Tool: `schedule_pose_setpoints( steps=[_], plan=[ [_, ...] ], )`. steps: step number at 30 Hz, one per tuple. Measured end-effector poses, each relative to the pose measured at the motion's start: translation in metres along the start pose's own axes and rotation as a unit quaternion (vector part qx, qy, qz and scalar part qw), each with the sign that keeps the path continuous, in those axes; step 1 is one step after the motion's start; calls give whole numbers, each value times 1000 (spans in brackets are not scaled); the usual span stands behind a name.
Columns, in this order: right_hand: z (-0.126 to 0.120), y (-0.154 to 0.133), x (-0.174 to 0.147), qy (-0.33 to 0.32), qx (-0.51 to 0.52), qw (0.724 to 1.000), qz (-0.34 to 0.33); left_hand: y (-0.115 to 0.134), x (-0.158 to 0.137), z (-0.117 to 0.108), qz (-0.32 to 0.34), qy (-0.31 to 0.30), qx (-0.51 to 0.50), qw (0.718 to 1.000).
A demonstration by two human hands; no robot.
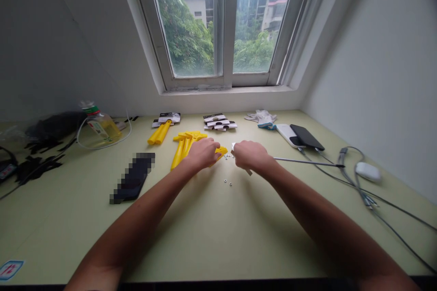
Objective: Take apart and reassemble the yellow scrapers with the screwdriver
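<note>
My left hand (205,151) is closed at the table's middle, its fingers curled at a yellow plastic piece (222,150) that sticks out past the fingertips. Close by on its left lie several yellow plastic handles with T-shaped heads (180,148). My right hand (251,154) is closed around something pale; a white edge shows at its fingers and a tan strip (248,172) below, but the kind is unclear. Between the hands is a cluster of small metal nuts (226,157). Two more nuts (225,181) lie nearer to me.
A thin metal rod (307,162) lies right of my right wrist. Behind are card-topped yellow handles (160,132), stacked cards (219,122) and gloves (262,116). Power banks (305,137) and cables (355,186) lie right; a phone (133,178) and a bottle (102,126) left.
</note>
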State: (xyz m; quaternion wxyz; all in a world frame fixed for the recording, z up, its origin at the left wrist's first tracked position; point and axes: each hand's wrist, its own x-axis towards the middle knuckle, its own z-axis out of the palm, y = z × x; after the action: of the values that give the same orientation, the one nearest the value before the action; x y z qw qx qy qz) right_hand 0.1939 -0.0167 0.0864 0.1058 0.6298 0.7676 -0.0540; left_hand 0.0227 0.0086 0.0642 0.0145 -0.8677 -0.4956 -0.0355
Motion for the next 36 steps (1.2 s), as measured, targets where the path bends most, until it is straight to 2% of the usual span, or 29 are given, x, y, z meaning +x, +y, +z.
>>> schedule_pose_setpoints(
  steps=[3,6,15,20,23,25,26,28,30,32,36],
  plan=[
    [-6,21,11,14,7,1000,25,3,0,1,17,5,5,1000],
    [-6,30,22,13,16,999,42,4,0,1,-2,-10,37,999],
    [10,29,42,-32,52,997,43,7,1,4,-31,-5,78,996],
    [11,34,41,-42,58,996,43,2,4,8,-41,-6,74,996],
    [7,36,39,-41,61,997,34,0,4,3,-40,-10,67,997],
    [2,37,36,-37,65,997,23,1,0,-5,-15,-19,55,998],
    [-1,37,34,-35,67,997,19,3,-2,-9,17,-36,36,999],
    [-8,37,28,-29,72,997,12,9,-10,-15,108,-96,-25,989],
    [-14,38,22,-20,74,997,4,18,-18,-17,180,-157,-78,968],
    [-19,37,17,-9,75,997,-3,27,-26,-15,192,-176,-80,962],
    [-22,38,12,-1,71,997,-12,36,-35,-7,180,-168,-61,967]
  ],
)
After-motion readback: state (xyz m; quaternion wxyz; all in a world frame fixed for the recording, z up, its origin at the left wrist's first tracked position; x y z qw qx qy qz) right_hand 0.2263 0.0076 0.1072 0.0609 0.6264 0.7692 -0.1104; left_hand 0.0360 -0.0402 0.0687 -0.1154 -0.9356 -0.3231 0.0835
